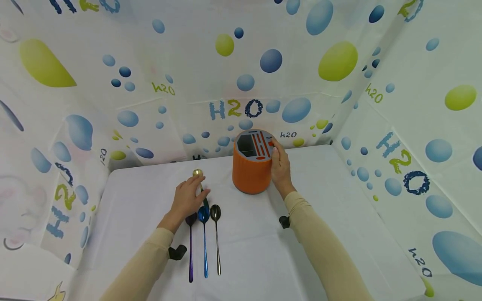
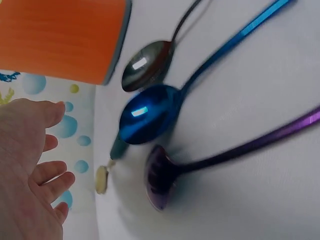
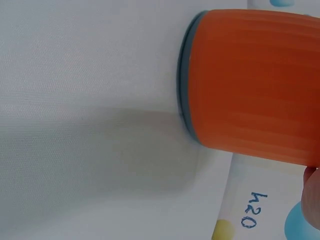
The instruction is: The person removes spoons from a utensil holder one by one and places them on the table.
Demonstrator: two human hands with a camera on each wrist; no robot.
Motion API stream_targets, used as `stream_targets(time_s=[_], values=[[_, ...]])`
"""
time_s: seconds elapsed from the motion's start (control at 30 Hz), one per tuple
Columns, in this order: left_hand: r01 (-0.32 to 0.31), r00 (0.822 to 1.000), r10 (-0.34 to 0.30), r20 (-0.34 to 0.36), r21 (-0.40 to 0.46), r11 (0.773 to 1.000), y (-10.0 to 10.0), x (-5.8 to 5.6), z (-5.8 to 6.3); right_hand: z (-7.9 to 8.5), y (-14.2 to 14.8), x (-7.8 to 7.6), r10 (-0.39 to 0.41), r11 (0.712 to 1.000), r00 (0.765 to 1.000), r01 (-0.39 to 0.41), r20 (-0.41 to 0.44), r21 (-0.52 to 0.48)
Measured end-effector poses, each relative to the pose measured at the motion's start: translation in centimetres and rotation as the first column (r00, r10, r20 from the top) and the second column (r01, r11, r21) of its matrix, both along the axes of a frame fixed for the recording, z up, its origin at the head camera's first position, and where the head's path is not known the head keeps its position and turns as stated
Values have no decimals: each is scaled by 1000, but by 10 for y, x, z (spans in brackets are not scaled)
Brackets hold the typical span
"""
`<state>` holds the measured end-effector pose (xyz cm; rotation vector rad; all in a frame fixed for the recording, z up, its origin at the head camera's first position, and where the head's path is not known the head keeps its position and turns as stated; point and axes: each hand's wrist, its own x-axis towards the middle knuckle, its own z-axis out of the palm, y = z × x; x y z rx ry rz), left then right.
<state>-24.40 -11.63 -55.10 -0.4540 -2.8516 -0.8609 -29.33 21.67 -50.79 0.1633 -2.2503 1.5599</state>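
My right hand [image 1: 280, 165] grips the side of an orange knife block [image 1: 251, 175] with a grey slotted top, which stands upright near the table's back edge. In the right wrist view, a fingertip [image 3: 312, 197] shows against its orange wall. My left hand [image 1: 188, 196] hovers with loosely bent fingers over a utensil with a rounded gold end [image 1: 197, 172] and a dark green handle. The left wrist view shows that hand [image 2: 30, 175] holding nothing. Close to it lie a purple ladle [image 1: 191, 246], a blue spoon [image 1: 205, 244] and a dark metallic spoon [image 1: 217, 240], handles toward me.
A white cloth [image 1: 252, 259] covers the table. Behind it and at both sides hang white sheets [image 1: 196, 67] printed with blue and green bubbles and H2O lettering. The back sheet meets the table just behind the knife block.
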Motion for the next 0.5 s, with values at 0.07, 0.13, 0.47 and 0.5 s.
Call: stream_targets(time_s=[0.07,0.13,0.47,0.5], values=[[-12,1000,12,10,-5,1000,-3,-4,-4,0,0,0,3,1000,1000,-3,-1,4],[-27,999,28,24,-7,1000,-5,-7,-7,1,0,1,1,1000,1000,-1,2,10],[-58,996,58,70,10,998,-13,-14,-15,1,0,2,-6,1000,1000,6,19,11],[-62,996,61,73,13,998,-13,-15,-16,1,0,2,-7,1000,1000,6,18,12]])
